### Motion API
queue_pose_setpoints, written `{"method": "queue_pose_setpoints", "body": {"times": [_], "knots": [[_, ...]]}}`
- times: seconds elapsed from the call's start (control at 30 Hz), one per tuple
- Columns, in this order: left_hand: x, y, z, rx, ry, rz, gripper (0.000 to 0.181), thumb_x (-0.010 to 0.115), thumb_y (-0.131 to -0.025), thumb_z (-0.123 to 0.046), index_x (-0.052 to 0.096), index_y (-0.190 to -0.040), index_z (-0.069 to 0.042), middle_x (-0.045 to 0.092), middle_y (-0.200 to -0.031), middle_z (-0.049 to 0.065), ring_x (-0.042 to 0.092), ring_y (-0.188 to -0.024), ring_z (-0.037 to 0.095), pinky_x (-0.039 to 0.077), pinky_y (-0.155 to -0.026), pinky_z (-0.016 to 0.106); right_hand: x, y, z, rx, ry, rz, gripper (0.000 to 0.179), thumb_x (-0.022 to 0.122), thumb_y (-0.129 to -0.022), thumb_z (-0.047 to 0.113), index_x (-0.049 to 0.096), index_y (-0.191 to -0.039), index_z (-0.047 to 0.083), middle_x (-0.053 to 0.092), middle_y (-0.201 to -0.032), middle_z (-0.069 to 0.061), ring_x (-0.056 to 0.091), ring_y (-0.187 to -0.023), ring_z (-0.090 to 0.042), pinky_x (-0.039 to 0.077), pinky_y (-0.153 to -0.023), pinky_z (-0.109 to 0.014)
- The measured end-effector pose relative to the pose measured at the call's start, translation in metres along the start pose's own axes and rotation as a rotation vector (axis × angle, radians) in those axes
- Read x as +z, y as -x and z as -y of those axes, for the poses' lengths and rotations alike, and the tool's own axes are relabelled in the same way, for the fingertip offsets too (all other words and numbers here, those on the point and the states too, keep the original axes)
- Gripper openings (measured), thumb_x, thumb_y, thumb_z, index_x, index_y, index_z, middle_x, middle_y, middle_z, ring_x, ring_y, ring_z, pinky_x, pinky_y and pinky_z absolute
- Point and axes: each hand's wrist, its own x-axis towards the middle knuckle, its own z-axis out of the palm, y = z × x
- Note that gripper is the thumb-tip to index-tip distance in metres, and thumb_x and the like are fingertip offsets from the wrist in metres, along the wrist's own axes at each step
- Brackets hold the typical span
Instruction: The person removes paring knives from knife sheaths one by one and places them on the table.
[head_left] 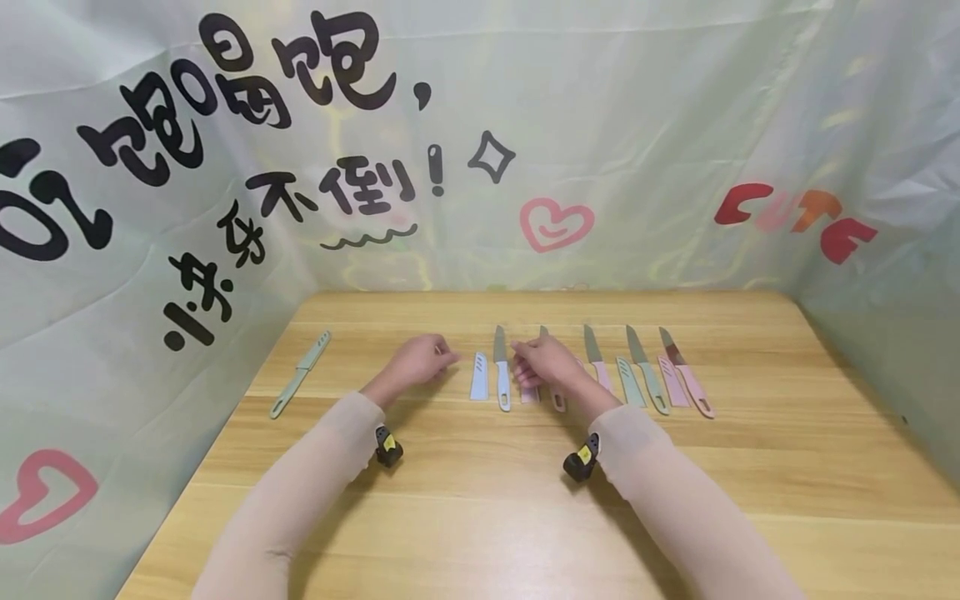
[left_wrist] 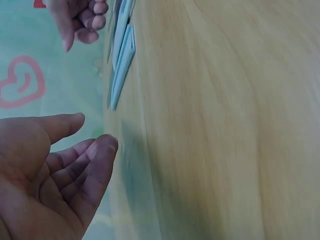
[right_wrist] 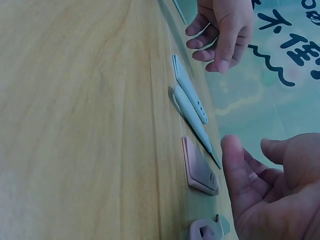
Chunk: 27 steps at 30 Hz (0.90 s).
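My left hand (head_left: pixel 422 358) hovers left of a light blue blade cover (head_left: pixel 478 385), its fingers loosely bent with nothing between them. Beside that cover lies a knife with a light blue handle (head_left: pixel 503 387), blade pointing away. Just right of this knife, my right hand (head_left: pixel 553 367) hangs over a pinkish-purple cover (head_left: pixel 529 395) and another knife (head_left: pixel 558 400), partly hiding both. In the right wrist view, the thumb and fingers of the right hand (right_wrist: pixel 280 187) are apart and hold nothing. The left wrist view shows a gap between thumb and fingertips of the left hand (left_wrist: pixel 60 175).
Farther right lie a pink-handled knife (head_left: pixel 603 375), a green cover (head_left: pixel 631 383), a green-handled knife (head_left: pixel 649 375), a pink cover (head_left: pixel 673 383) and another pink knife (head_left: pixel 697 392). A green knife in its cover (head_left: pixel 300 375) lies at far left. Printed fabric (head_left: pixel 637 125) surrounds the wooden table (head_left: pixel 480 517).
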Motion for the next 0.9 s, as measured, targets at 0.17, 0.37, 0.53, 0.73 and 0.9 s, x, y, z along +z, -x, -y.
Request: {"method": "queue_pose_setpoints", "body": {"times": [0.17, 0.37, 0.53, 0.73, 0.9], "knots": [[-0.008, 0.003, 0.011, 0.034, -0.089, -0.047, 0.029, 0.061, -0.097, -0.034, 0.064, -0.104, -0.005, 0.065, -0.08, 0.002, 0.061, -0.069, 0.015, 0.056, -0.065, 0.032, 0.002, -0.001, -0.001, -0.057, 0.007, 0.028, 0.04, 0.047, -0.105, 0.029, 0.065, -0.103, -0.007, 0.066, -0.085, -0.012, 0.064, -0.07, -0.018, 0.061, -0.066, -0.029], [-0.017, 0.01, 0.024, 0.011, -0.168, -0.096, 0.031, 0.059, -0.098, -0.034, 0.062, -0.109, -0.006, 0.069, -0.097, 0.007, 0.064, -0.078, 0.019, 0.058, -0.075, 0.038, 0.009, -0.001, 0.0, -0.112, 0.053, 0.024, 0.034, 0.05, -0.104, 0.025, 0.064, -0.114, -0.005, 0.066, -0.091, -0.015, 0.066, -0.075, -0.02, 0.062, -0.067, -0.031], [-0.026, 0.014, 0.04, 0.003, -0.203, -0.134, 0.033, 0.058, -0.099, -0.034, 0.06, -0.114, -0.004, 0.069, -0.103, 0.011, 0.065, -0.084, 0.023, 0.057, -0.076, 0.04, 0.016, 0.002, 0.004, -0.153, 0.106, -0.001, 0.031, 0.053, -0.102, 0.023, 0.064, -0.116, -0.003, 0.067, -0.094, -0.014, 0.067, -0.081, -0.022, 0.062, -0.069, -0.031], [-0.039, 0.019, 0.06, 0.008, -0.255, -0.172, 0.037, 0.056, -0.099, -0.032, 0.059, -0.118, 0.0, 0.068, -0.102, 0.013, 0.064, -0.084, 0.025, 0.057, -0.075, 0.041, 0.024, 0.006, 0.01, -0.187, 0.15, -0.03, 0.03, 0.055, -0.102, 0.026, 0.063, -0.115, 0.001, 0.068, -0.1, -0.011, 0.067, -0.087, -0.022, 0.062, -0.071, -0.031], [-0.051, 0.022, 0.078, -0.02, -0.257, -0.203, 0.039, 0.054, -0.099, -0.03, 0.057, -0.121, 0.002, 0.067, -0.107, 0.017, 0.064, -0.085, 0.028, 0.057, -0.077, 0.045, 0.03, 0.008, 0.012, -0.233, 0.229, -0.032, 0.031, 0.056, -0.101, 0.031, 0.062, -0.117, 0.005, 0.066, -0.1, -0.01, 0.065, -0.088, -0.024, 0.06, -0.074, -0.035]]}}
